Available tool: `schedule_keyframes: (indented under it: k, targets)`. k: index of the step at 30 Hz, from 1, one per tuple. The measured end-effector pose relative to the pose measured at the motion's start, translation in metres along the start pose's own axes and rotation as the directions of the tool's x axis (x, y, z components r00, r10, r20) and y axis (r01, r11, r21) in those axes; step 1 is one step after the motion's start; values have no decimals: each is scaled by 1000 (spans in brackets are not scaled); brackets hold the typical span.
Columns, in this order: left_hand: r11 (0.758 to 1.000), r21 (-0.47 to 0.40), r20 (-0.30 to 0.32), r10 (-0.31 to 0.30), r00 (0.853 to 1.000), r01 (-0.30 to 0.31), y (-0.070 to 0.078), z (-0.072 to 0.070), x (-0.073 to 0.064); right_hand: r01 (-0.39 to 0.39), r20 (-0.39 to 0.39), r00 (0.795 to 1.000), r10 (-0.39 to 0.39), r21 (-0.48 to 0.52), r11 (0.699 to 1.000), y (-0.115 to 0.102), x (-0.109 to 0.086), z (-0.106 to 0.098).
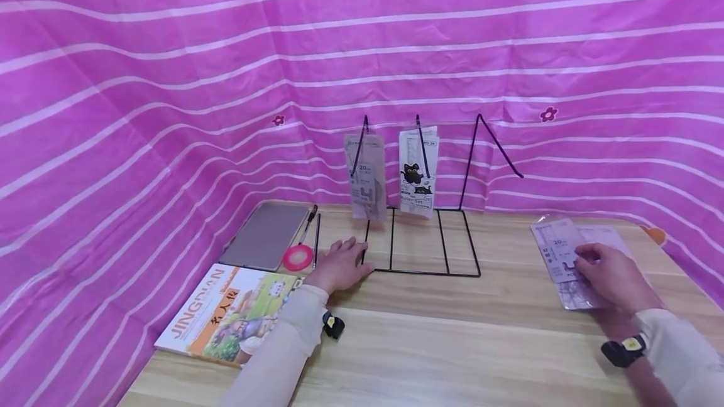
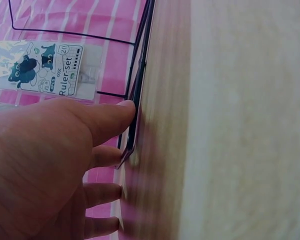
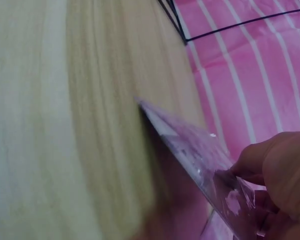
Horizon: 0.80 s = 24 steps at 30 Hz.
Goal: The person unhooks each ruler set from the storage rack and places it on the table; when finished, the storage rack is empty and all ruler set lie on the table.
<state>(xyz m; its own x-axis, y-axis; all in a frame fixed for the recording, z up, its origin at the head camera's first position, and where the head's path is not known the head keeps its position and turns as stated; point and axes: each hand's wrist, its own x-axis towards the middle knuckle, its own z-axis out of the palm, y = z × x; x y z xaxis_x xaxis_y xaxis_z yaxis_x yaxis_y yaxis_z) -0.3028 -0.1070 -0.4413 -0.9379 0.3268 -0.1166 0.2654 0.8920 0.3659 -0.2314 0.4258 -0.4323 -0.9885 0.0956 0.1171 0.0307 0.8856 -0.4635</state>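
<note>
A black wire display rack (image 1: 390, 269) stands on the table with upright hooks. On its left hook hangs a clear ruler set packet (image 1: 362, 193), and the middle hook carries a ruler set packet with black cats (image 1: 417, 171). My left hand (image 1: 340, 265) rests at the rack's front left corner; its thumb (image 2: 112, 120) touches the wire and the fingers reach to the tabletop. To the right of the rack, my right hand (image 1: 613, 278) pinches the edge of a clear ruler set packet (image 1: 557, 250), tilted off the table. Another packet (image 1: 608, 237) lies partly behind it.
At the left lie a book (image 1: 226, 313), a grey tablet-like board (image 1: 266, 234), a pink tape roll (image 1: 297, 257), a pen (image 1: 307, 225) and a pencil (image 1: 317, 240). The rack's right hook (image 1: 498, 143) projects forward. Pink striped cloth (image 1: 170, 80) hangs behind the table.
</note>
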Motion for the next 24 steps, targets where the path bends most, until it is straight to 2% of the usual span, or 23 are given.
schedule_keyframes:
  k: [5, 8, 11, 17, 20, 24]
  targets:
    - [1000, -1, -2, -2, 1000, 2, -1, -1, 0, -44, 48, 998, 45, -31, 999, 4, 0, 5]
    - [1000, 2, -3, 3, 1000, -3, -1, 0, 1, -32, 44, 998, 35, -63, 997, 6, 0, 8]
    - [1000, 2, -6, 1, 1000, -1, -1, 1, 1, -23, 21, 999, 25, -93, 995, 6, 0, 11]
    - [1000, 5, -7, -2, 1000, 2, -1, 0, 0, -87, -19, 996, 85, -138, 987, 2, -2, 13]
    - [1000, 4, -6, -2, 1000, 2, -1, 0, 0, -96, -45, 995, 90, -156, 983, 1, -3, 15]
    - [1000, 1, -8, 3, 1000, -3, -1, 1, 1, -70, -88, 995, 56, -167, 983, -1, -6, 15]
